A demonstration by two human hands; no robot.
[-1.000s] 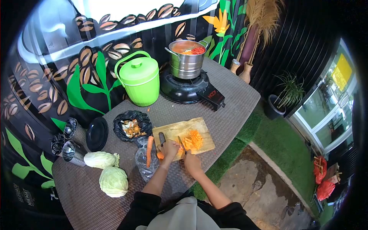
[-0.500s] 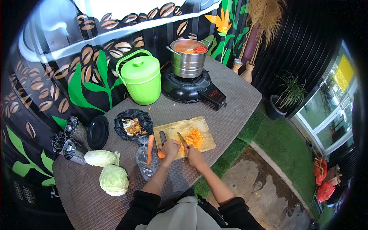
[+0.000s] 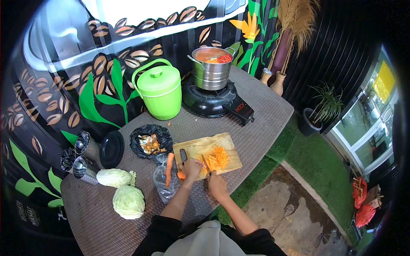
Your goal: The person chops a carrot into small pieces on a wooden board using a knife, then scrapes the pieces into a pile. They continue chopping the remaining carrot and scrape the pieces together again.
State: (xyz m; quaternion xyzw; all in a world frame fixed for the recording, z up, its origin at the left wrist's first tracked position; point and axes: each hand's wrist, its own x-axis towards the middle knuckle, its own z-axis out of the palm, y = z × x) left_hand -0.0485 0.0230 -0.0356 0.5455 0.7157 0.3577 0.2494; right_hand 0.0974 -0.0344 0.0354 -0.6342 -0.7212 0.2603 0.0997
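On a wooden cutting board, my right hand grips a knife with its blade pointing away from me. Close to the blade, my left hand is closed at the near edge of the board on a piece of carrot, mostly hidden by the fingers. Diced carrot is heaped to the right of the blade. Beyond my left hand lies a dark-handled utensil, partly covered. A whole carrot rests on a clear plastic bag left of the board.
A black bag of peelings sits beyond the carrot. Two cabbages lie at left, near metal cutlery holders and black plates. A green lidded bucket and a pot on a stove stand behind.
The knife and my right hand have shifted slightly toward me, with the blade held more upright. The whole view has moved a little; the other items stay in place.
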